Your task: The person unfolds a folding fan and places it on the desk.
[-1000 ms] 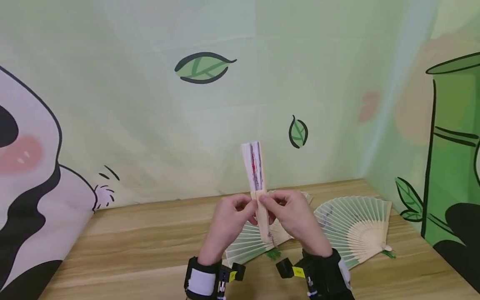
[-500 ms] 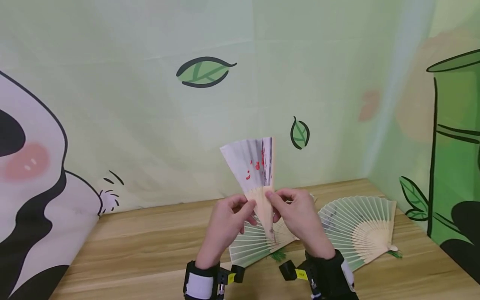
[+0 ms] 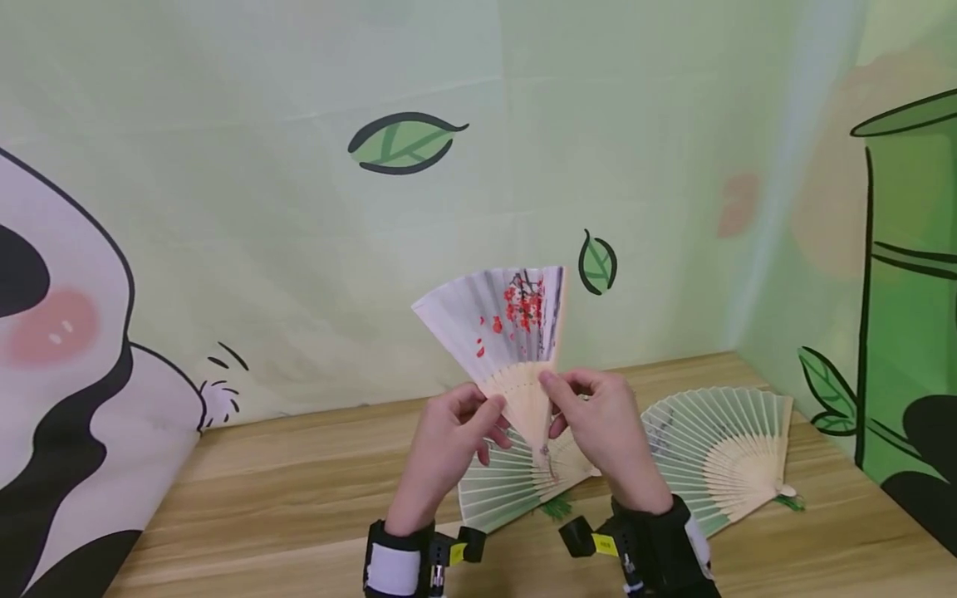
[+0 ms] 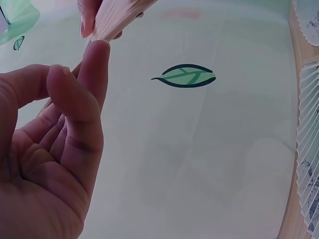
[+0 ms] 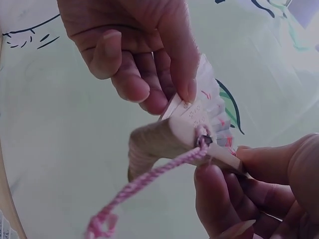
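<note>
A partly spread folding fan (image 3: 516,320) stands upright in the air between both hands in the head view. Its leaf is pale lilac with red blossoms, and its ribs are light wood. The left hand (image 3: 453,440) pinches the left outer rib between thumb and fingers. On the other side, the right hand (image 3: 601,428) pinches the right guard stick. A twisted pink cord (image 5: 149,175) hangs from the fan's pivot in the right wrist view. The left wrist view shows the bunched wooden ribs (image 4: 122,15) at the fingertips; most of the leaf lies outside that view.
Two spread green folding fans lie on the wooden table (image 3: 284,490). The nearer fan (image 3: 493,490) is partly hidden by the hands, and the other fan (image 3: 721,457) lies to the right. A printed backdrop (image 3: 299,249) rises behind the table.
The held fan has gone from nearly folded to partly spread, its leaf fanning out leftward and showing red blossoms. The right hand has shifted slightly right, widening the gap between the hands.
</note>
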The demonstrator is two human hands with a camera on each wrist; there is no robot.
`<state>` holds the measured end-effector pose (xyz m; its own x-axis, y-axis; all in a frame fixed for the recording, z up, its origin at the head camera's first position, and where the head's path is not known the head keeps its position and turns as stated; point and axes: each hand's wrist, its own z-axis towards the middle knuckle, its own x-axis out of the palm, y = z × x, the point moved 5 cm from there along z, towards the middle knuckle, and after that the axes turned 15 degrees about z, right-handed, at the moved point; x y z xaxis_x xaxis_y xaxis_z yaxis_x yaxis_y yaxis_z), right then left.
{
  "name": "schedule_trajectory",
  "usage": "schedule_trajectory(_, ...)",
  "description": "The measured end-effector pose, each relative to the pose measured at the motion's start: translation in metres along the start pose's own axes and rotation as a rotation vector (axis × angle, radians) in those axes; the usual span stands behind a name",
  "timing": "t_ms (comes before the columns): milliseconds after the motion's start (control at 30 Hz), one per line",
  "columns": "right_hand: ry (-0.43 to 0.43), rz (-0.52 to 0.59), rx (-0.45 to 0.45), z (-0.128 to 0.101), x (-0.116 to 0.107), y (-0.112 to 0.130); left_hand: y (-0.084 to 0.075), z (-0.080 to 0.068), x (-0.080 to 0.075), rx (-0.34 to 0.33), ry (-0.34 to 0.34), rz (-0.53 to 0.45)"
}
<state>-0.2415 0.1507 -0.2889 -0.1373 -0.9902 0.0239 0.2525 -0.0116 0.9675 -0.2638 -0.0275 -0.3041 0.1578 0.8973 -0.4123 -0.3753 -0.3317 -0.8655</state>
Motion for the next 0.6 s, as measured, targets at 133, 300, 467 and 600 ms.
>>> schedule_trajectory(133,-0.019,0.022,0.002,-0.0002,-0.002,0.0008,0.0009,0.0,-0.0008,0.002,0.003,-0.02)
schedule_trajectory(300,-0.027,0.046,0.004,0.0001,-0.0026,0.0012,0.0019,0.0009,-0.0001,0.011,0.013,-0.049)
schedule_trajectory(467,-0.025,0.1,0.004,0.0028,-0.0021,-0.0001,0.0013,0.0004,-0.0015,0.021,0.017,-0.079)
schedule_trajectory(600,-0.027,0.158,0.016,0.0035,-0.0033,-0.0003,0.0009,-0.0006,-0.0025,0.018,0.014,-0.103)
